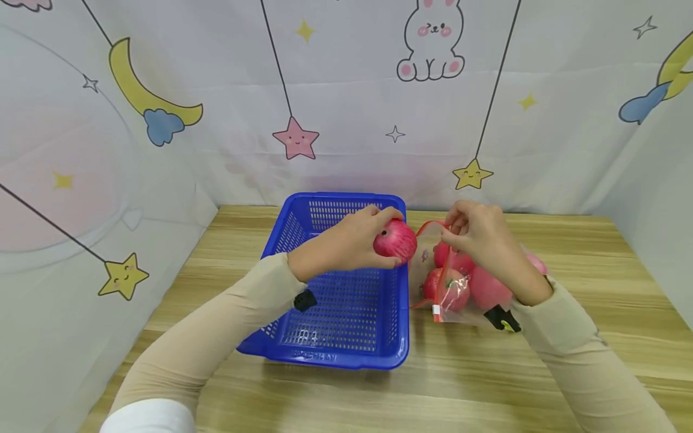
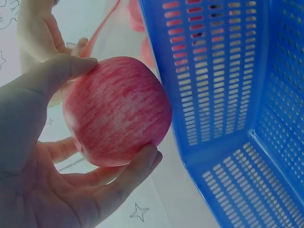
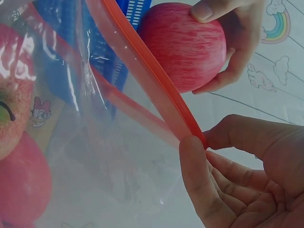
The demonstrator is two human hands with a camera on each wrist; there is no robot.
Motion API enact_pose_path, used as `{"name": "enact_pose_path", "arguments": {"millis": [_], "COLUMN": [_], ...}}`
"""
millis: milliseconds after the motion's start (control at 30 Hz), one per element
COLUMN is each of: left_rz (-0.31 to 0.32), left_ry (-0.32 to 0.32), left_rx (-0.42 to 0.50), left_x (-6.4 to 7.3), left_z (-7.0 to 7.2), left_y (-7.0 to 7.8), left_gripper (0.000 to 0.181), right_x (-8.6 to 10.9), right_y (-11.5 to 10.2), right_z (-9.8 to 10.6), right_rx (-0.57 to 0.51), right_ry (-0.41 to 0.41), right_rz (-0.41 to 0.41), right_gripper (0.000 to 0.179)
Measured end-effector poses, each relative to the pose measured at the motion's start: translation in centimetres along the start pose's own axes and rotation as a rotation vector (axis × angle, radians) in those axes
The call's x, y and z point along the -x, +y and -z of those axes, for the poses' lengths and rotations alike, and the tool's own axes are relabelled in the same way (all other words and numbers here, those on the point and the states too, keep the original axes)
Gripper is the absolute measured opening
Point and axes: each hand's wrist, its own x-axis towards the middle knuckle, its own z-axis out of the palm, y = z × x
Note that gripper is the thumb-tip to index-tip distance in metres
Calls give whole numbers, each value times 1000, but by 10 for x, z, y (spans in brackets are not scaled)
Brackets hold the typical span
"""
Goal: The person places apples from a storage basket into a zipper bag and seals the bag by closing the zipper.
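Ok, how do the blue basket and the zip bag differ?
The basket is opaque with slotted walls; the bag is clear with a red edge. The bag holds several red fruits; none shows lying in the basket. The basket looks stiff; the bag soft. Both rest on the wooden table.

A pale cloth (image 1: 352, 66) printed with a rabbit (image 1: 431, 51), moons (image 1: 135, 90) and smiling stars (image 1: 296, 141) hangs behind the wood-grained table (image 1: 243, 400).
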Motion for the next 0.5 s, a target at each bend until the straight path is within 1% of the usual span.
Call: {"name": "enact_pose_path", "arguments": {"millis": [233,400,500], "left_rz": [-23,-33,-38], "left_ry": [-14,-22,-15], "left_rx": [3,9,11], "left_x": [-4,-8,-9], "left_z": [-8,-15,-19], "left_y": [13,19,21], "left_gripper": [69,71,72], "right_x": [1,2,2], "right_y": [0,-1,-2], "right_z": [1,2,2], "right_rx": [-19,-24,-20], "right_ry": [-8,-15,-12], "right_rz": [-7,-19,-21], "right_gripper": [12,12,13]}}
